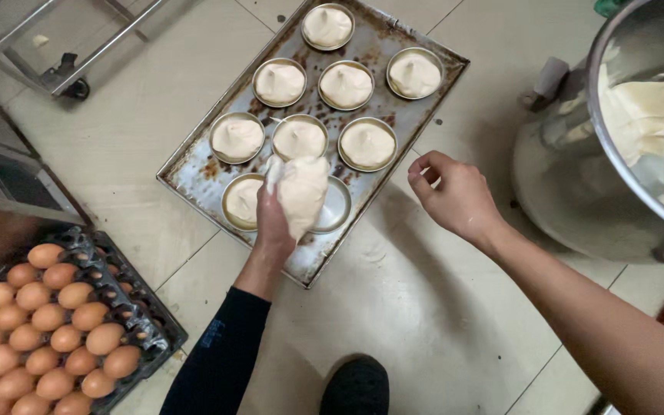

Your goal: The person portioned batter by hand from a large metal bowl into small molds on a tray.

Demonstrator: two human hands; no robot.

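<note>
My left hand (274,221), on a black-sleeved arm, grips a soft pale lump of batter (302,190) just above an empty round tin (339,209) on a worn metal baking tray (190,183) lying on the tiled floor. Several other round tins on the tray hold pale peaked batter, such as the tin (237,138) behind my hand and the tin (241,201) to its left. My right hand (455,196), on a bare arm, hovers over the floor just right of the tray, fingers curled in and holding nothing.
A dark carton of brown eggs (55,330) sits at the lower left. A large steel mixing bowl (578,177) with batter stuck inside stands at the right. A wheeled metal frame (78,88) is at the upper left. A dark shoe (355,384) is at the bottom.
</note>
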